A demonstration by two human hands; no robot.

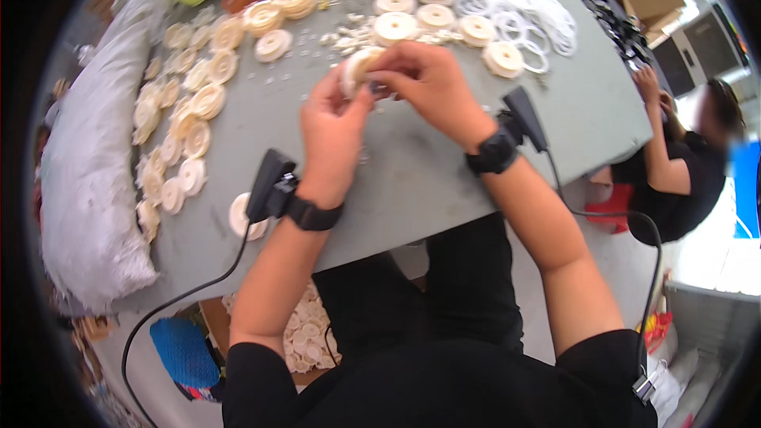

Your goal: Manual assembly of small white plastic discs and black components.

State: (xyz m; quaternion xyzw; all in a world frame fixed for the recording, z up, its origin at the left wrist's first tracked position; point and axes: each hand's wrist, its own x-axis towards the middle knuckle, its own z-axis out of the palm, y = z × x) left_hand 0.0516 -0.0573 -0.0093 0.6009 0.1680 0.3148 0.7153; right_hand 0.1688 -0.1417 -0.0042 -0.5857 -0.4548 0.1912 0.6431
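Above the middle of the table, my left hand is closed on the edge of a cream round plastic disc, which is tilted up on its side. My right hand is closed on the same disc from the right, its thumb and fingers pinched against it. A small dark bit shows between the fingertips, too small to name. Just beyond my hands lie small cream plastic pieces and a group of thick cream discs. Another cream disc lies to the left of them.
Rows of cream discs run down the table's left side beside a long white sack. White translucent rings are heaped at the far right. One disc lies near my left wrist. A person sits at the right.
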